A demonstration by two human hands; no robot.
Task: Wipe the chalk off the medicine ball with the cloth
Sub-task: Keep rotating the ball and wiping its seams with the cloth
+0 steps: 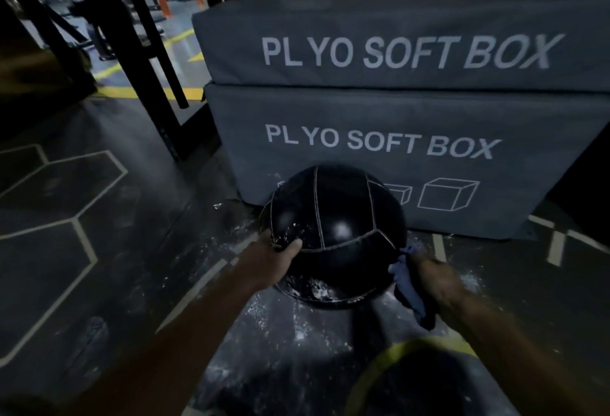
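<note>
Head view: black medicine ball (333, 234) with chalk smears, held above the chalk-dusted floor (99, 250) before two stacked grey boxes (396, 118) printed "PLYO SOFT BOX". Left hand (280, 249) fingers grasp its left side; right hand (429, 278) fingers clench a blue cloth (407, 287) against its right side.

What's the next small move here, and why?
Probably bring the cloth in the right hand across to the white chalk patch low on the medicine ball, near its bottom edge. The left hand already steadies the ball, and the cloth sits at its right side, off the chalk.
</note>
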